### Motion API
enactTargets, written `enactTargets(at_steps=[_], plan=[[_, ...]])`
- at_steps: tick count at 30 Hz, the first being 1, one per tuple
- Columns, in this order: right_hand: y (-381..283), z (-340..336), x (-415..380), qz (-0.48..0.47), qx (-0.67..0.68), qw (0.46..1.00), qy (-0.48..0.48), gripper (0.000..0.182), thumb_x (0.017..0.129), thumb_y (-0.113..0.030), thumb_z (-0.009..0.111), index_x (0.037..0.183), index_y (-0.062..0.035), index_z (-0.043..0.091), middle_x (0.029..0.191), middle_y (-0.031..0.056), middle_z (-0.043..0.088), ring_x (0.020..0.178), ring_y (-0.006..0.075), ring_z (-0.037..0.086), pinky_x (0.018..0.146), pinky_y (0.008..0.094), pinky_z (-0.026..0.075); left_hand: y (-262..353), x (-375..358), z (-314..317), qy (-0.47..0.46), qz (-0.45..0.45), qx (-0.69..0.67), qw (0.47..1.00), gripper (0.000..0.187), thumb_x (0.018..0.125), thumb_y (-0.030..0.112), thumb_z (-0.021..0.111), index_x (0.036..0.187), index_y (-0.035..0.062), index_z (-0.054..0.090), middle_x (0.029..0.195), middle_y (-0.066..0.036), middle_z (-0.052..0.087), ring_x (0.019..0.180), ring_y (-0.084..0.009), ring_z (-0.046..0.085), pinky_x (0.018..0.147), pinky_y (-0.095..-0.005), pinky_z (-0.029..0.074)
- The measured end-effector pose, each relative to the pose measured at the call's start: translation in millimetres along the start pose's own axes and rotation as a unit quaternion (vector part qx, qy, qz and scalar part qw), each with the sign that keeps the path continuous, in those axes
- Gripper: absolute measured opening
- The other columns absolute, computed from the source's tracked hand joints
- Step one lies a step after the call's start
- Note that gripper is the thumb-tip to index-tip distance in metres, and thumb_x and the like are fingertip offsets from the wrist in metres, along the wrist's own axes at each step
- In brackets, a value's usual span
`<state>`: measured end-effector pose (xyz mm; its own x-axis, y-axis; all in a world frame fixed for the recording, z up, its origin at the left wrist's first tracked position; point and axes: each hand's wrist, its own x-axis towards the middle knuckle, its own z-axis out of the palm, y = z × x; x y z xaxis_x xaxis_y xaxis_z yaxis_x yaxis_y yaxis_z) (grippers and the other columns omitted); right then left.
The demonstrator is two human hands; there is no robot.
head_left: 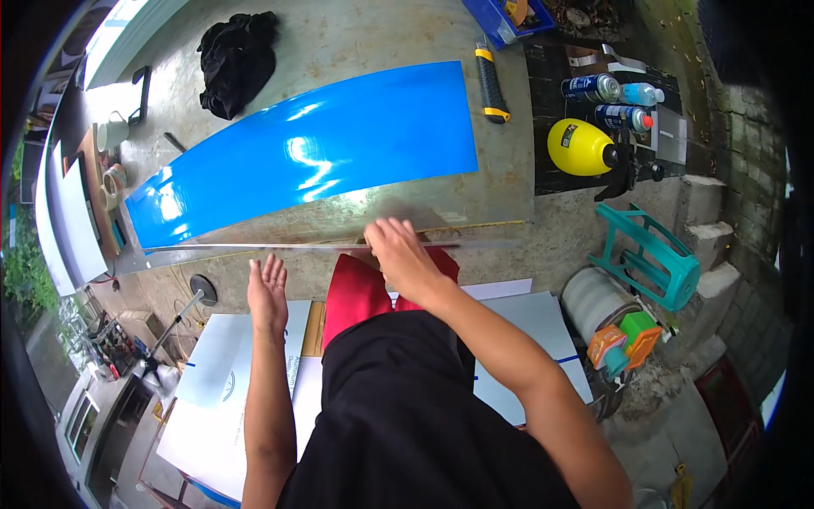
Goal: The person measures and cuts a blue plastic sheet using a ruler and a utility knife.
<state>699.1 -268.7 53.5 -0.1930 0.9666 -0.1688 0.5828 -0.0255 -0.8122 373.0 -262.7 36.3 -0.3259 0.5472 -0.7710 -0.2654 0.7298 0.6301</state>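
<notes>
My right hand [396,252] is closed around a long, thin, straight strip [297,247] at the near edge of the worktable, fingers curled over it. The strip looks like a metal ruler seen edge-on and reaches out to both sides of the hand. My left hand [269,293] is just below the strip, palm up, with its fingers stretched out and nothing in it. Beyond both hands lies a glossy blue sheet [356,136], flat on the worktable [390,42]. One lower corner of the sheet meets the strip's left end in this view.
A yellow-black utility knife [489,85] lies right of the sheet, a black cloth [237,64] behind it. Further right are a yellow spray bottle [579,147] and several cans. A green stool [653,263] stands at right. Mugs [112,131] stand at left; pale panels [216,356] lie behind me.
</notes>
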Motion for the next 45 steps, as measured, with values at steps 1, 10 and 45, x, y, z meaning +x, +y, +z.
enactTargets(at_steps=[1,10,45], plan=[[-1.6,-5.1,-15.1,-0.002,0.0,1.0,0.001,0.026,0.08,0.014,0.057,0.098,-0.004,0.056,0.097,0.0133,0.059,0.099,0.0332,0.058,0.09,0.0455,0.042,3.6,4.0,-3.2,-0.019,0.014,-0.057,0.998,0.068,0.112,0.044,0.048,0.16,0.0017,0.025,0.161,-0.02,0.045,0.146,-0.033,0.047,0.123,-0.0457,0.036],[4.7,-47.6,-131.7,0.146,0.193,0.967,-0.08,0.025,0.097,-0.01,0.066,0.121,-0.0041,0.065,0.105,0.0134,0.063,0.101,0.0376,0.064,0.087,0.0446,0.05,25.2,-75.9,58.2,-0.146,0.049,-0.05,0.987,0.022,0.107,0.019,0.063,0.127,0.012,0.058,0.121,-0.005,0.07,0.117,-0.0249,0.067,0.102,-0.042,0.053],[49.7,58.7,-81.1,0.346,0.411,0.825,0.172,0.022,0.112,-0.019,0.052,0.125,-0.0014,0.056,0.084,0.0022,0.06,0.071,0.0079,0.056,0.063,0.0241,0.051,22.6,49.1,265.9,-0.218,0.579,0.632,0.467,0.106,0.074,0.082,0.07,0.162,0.0293,0.042,0.168,0.001,0.035,0.159,-0.0305,0.021,0.13,-0.0569,0.006]])
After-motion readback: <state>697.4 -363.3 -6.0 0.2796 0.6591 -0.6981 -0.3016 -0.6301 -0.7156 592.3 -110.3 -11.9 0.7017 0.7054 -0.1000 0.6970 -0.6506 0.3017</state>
